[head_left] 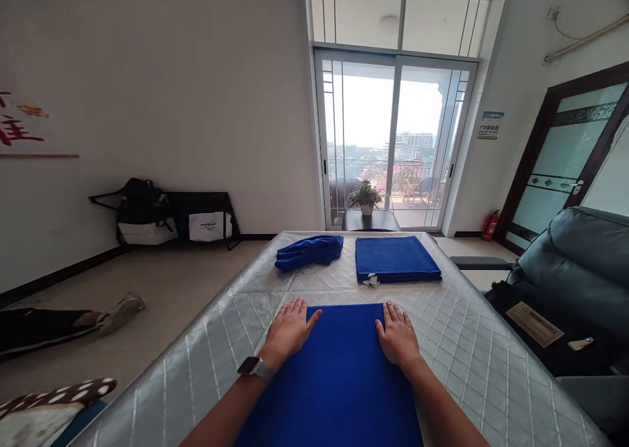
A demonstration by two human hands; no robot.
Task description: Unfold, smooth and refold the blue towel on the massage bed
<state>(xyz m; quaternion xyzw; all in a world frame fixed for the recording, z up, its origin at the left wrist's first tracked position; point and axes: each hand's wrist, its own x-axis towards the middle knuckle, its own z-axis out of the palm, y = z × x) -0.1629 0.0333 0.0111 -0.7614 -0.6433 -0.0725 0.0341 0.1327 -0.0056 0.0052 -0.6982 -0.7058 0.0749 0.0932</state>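
Note:
A blue towel (341, 375) lies spread flat on the grey quilted table cover (457, 342) right in front of me. My left hand (289, 331), with a watch on its wrist, rests flat on the towel's far left corner, fingers stretched out. My right hand (397, 334) lies flat on the far right corner, fingers also extended. Beyond them a neatly folded blue towel (396, 259) with a tag sits at the far right. A crumpled blue towel (309, 251) lies at the far left.
A grey armchair (570, 270) stands to the right of the table. A small dark table with a potted plant (366, 198) stands by the glass balcony door. Bags (162, 219) lean on the left wall. Another person's leg and shoe (118, 312) lie on the floor at left.

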